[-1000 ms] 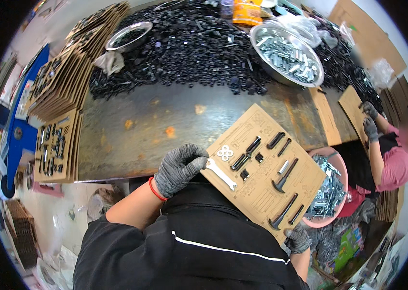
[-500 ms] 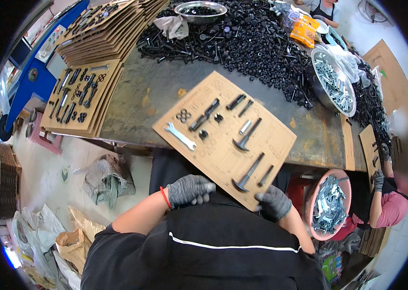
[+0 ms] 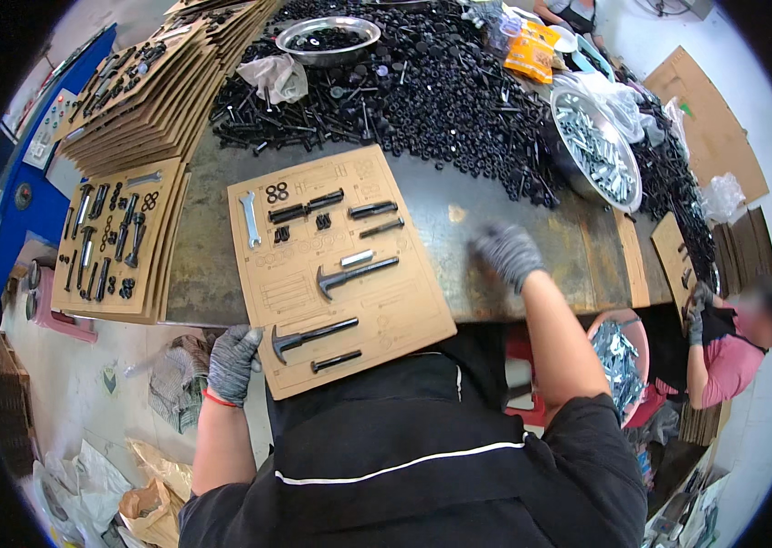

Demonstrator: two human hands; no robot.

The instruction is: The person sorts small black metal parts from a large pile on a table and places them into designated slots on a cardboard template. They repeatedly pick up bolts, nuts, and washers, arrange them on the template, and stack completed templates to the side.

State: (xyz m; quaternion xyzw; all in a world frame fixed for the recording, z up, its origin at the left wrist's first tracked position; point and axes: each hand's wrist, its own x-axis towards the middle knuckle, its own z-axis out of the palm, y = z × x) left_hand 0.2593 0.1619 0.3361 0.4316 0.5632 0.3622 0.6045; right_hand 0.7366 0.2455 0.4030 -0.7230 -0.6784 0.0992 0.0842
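Note:
A printed cardboard board (image 3: pixel 404 324) lies slanted on the table, its near part overhanging the front edge. Fixed on it are a pale open-end wrench (image 3: pixel 250 219), two black T-headed bolts, straight black bolts, a silver sleeve (image 3: pixel 358 258) and several black nuts and rings. My left hand (image 3: pixel 234 365), in a grey glove, is closed at the board's lower left edge, fingers curled against it. Away from the board, my right hand (image 3: pixel 508 254), also gloved, is over the table to its right. Motion smears its fingers, and nothing shows clearly in them.
Black bolts and nuts (image 3: pixel 459 119) are heaped along the back. A metal bowl (image 3: pixel 596 146) of silver parts stands right, a pink tub (image 3: pixel 639 352) of flat metal pieces below. Filled boards (image 3: pixel 116 242) are stacked left. A co-worker (image 3: pixel 724 352) handles a board at far right.
The board has turned and come down leftward onto the table. My right hand has left its lower corner and moved forward over the table; my left hand has shifted to its left edge.

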